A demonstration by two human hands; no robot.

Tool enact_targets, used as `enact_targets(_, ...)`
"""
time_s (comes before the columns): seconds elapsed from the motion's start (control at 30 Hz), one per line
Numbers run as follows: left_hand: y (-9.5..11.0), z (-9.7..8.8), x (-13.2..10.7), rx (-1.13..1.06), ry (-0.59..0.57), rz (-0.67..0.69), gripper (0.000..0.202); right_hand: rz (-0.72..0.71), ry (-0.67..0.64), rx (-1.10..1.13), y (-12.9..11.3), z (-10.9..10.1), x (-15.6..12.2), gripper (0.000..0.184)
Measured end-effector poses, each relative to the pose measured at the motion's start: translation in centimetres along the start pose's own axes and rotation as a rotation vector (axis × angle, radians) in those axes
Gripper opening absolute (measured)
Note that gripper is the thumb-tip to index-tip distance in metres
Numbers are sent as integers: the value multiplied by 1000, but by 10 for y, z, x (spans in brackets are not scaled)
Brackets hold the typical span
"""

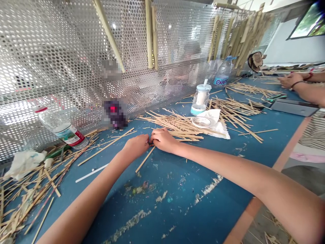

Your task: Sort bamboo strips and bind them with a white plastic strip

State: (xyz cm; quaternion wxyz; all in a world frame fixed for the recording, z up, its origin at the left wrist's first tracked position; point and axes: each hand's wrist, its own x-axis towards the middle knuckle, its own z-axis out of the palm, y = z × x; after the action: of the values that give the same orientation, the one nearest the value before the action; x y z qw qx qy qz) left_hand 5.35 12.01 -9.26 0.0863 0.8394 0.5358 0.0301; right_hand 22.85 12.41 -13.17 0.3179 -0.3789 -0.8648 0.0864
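Bamboo strips (175, 123) lie in loose, pale heaps across the middle of the blue table (215, 203), its paint scuffed and its far edge against a perforated metal screen (63, 57) hung with bamboo bundles (243, 44). Left hand (135, 146) and right hand (164, 140) meet just in front of the heaps, fingers curled together on something too small to tell. One thin strip (145, 158) ends just below them.

We face a paint-worn blue bench (215, 203) — perforated metal screen (63, 61) ahead, white wall (279, 44) beyond, grey floor (302, 179) below.
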Motion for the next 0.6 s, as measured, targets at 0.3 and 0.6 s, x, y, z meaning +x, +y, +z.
enact_targets(0.3,-18,1,11,-90,10,-98,19,-31,-54,-36,-1,1,0,32)
enact_targets(0.6,-59,-73,-17,-101,198,-273,29,-53,-114,-37,-3,2,-1,35)
